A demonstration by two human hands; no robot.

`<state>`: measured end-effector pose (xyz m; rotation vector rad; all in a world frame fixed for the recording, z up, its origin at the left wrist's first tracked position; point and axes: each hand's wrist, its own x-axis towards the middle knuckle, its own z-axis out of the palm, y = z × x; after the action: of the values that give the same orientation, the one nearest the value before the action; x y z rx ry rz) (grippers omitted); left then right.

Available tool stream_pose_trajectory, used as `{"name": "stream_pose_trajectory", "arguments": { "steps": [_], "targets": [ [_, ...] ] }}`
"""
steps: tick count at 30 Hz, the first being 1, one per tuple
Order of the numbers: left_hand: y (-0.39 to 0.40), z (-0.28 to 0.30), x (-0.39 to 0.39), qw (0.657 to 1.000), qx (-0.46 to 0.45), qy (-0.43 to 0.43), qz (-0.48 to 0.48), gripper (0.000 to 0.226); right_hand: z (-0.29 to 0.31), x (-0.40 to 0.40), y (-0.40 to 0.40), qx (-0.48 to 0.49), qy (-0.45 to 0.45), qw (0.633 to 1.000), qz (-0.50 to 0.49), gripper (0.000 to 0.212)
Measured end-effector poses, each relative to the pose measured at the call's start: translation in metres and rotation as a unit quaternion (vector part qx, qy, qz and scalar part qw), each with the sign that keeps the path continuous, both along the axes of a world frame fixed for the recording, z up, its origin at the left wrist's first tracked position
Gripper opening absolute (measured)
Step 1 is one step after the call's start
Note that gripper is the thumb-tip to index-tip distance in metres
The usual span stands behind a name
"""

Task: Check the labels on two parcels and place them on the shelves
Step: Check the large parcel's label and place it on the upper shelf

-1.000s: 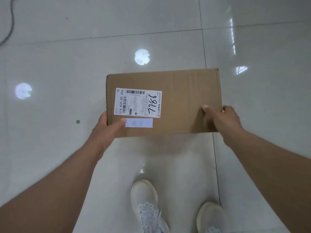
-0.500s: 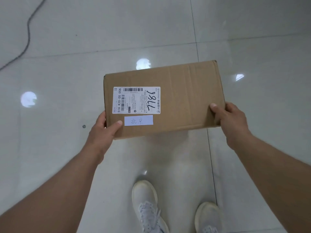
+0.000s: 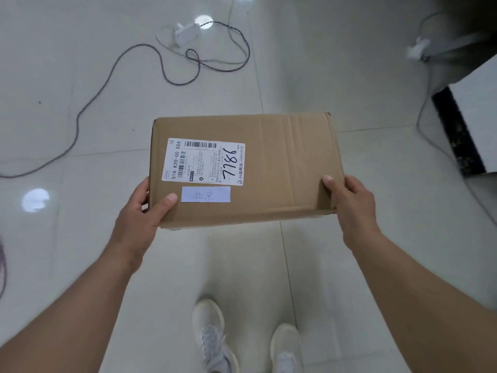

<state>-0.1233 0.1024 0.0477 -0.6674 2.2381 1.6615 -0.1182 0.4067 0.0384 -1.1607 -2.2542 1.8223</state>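
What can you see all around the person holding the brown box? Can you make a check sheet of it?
Surface: glossy pale tiled floor, with round light reflections.
Job's things: one brown cardboard parcel held level above the floor; white printed shipping label with handwritten 7786; small pale blue handwritten sticker below it. Second parcel: nothing seen.
Clutter: small white box-shaped device on the floor.
Grippers: left hand grips the parcel's left end, thumb on top; right hand grips the right end.
Cables: dark cable snaking in loops across the floor; thin grey cable at right.
Surroundings: white and black furniture edge at right; white sneakers below. Shelves: nothing seen.
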Motion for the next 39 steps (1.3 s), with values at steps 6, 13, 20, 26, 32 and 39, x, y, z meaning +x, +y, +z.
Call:
{"name": "stream_pose_trajectory", "arguments": {
  "steps": [6, 13, 20, 26, 32, 39],
  "targets": [
    [0.025, 0.101, 0.015, 0.999, 0.024, 0.037, -0.002, 0.037, 0.105, 0.013, 0.021, 0.0, 0.047, 0.998, -0.028, 0.009],
    [0.063, 0.212, 0.031, 0.994, 0.035, 0.097, -0.03, 0.035, 0.21, 0.048, 0.051, 0.007, 0.063, 0.995, -0.076, 0.017],
    [0.088, 0.307, 0.051, 0.983, 0.054, 0.131, -0.118, 0.037, 0.302, 0.101, 0.077, 0.019, 0.107, 0.99, -0.086, 0.028],
    [0.099, 0.371, 0.053, 0.957, 0.068, 0.146, -0.241, 0.067, 0.37, 0.143, 0.101, 0.013, 0.118, 0.993, 0.0, 0.082],
    [0.117, 0.418, 0.049, 0.926, 0.05, 0.182, -0.328, 0.079, 0.426, 0.177, 0.124, 0.059, 0.095, 0.992, 0.055, 0.092],
    [0.147, 0.457, 0.058, 0.895, 0.055, 0.233, -0.377, 0.08, 0.469, 0.23, 0.142, 0.125, 0.123, 0.984, 0.006, 0.075]
  ]
}}
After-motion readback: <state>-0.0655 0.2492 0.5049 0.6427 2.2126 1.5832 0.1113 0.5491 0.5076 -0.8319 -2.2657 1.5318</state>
